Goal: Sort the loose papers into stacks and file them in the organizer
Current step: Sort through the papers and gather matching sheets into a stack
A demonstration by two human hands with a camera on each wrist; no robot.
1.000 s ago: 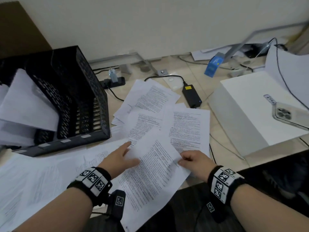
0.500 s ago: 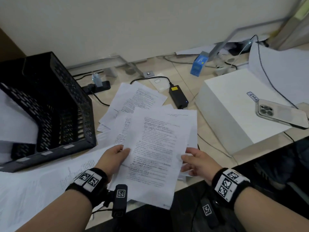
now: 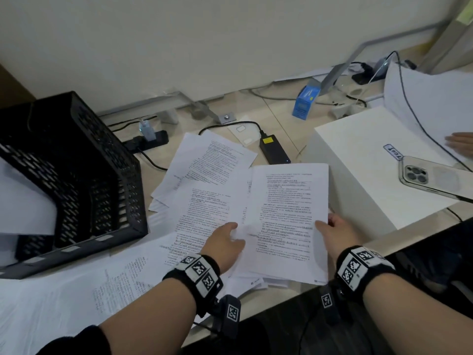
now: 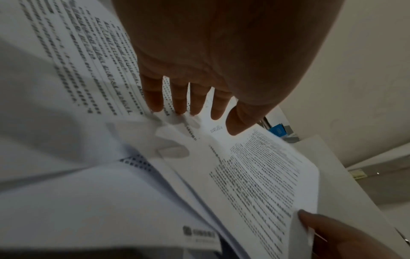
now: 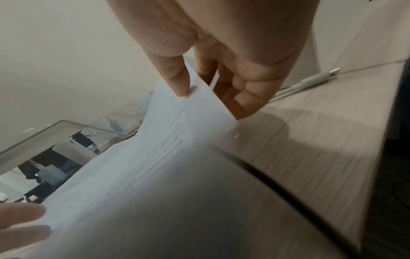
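Observation:
My right hand (image 3: 330, 226) pinches the right edge of a thin stack of printed sheets (image 3: 289, 213), thumb on top (image 5: 182, 82) and fingers beneath. This stack hangs just above the desk's near edge. My left hand (image 3: 225, 242) lies flat with straight, spread fingers (image 4: 177, 101), their tips slipped under the stack's left edge onto a printed sheet (image 3: 204, 208) below. More loose papers (image 3: 212, 162) fan out behind it, and others (image 3: 76, 303) cover the front left. The black mesh organizer (image 3: 76, 175) stands at the left with white papers (image 3: 23, 201) sticking out of it.
A white box (image 3: 371, 175) sits right of the papers with a phone (image 3: 432, 178) on it. Behind lie a power adapter (image 3: 273, 149), a power strip (image 3: 148, 139) and a blue carton (image 3: 305, 102). Another person's hand (image 3: 460, 144) rests on paper at far right.
Both hands picked a sheet up off the desk. The stack has since shifted right in my right hand; my left hand let go of its edge and flattened beneath it.

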